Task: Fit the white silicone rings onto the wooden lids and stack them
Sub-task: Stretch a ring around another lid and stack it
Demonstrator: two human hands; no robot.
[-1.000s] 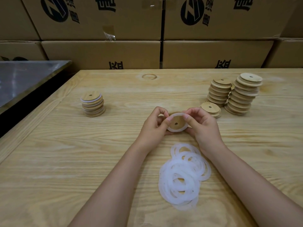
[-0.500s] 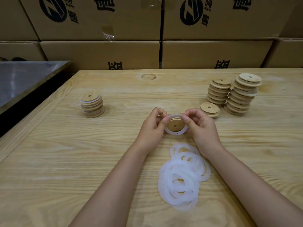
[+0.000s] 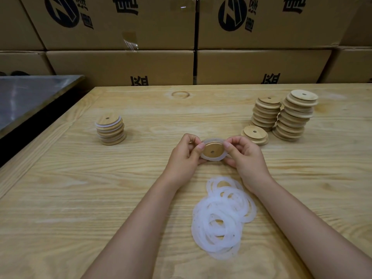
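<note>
Above the heap of loose white silicone rings (image 3: 199,222), just beyond its far edge, both hands hold one wooden lid (image 3: 213,151) clear of the wooden table (image 3: 80,198); the lid is tilted with its flat face and small centre hole toward the camera; a white ring (image 3: 211,159) runs around its rim, showing along the top and bottom edges, though whether it is fully seated cannot be told. The left hand (image 3: 185,156) pinches the lid's left edge, thumb in front and fingers curled behind; the right hand (image 3: 244,158) pinches the right edge the same way, its thumb on the ring. Beyond the heap and well to its left stands a short stack of lids with white rings fitted (image 3: 110,130); beyond the heap and to its right lies a low pile of bare lids (image 3: 255,134), just past the right hand; farther back on that side stand two tall stacks of bare lids (image 3: 265,113) (image 3: 295,115), side by side and touching or nearly so. Far behind the heap, past the table's back edge, brown cardboard boxes (image 3: 120,65) with dark printing form a wall; far to the heap's left, beside the table, lies a grey metal surface (image 3: 26,97).
</note>
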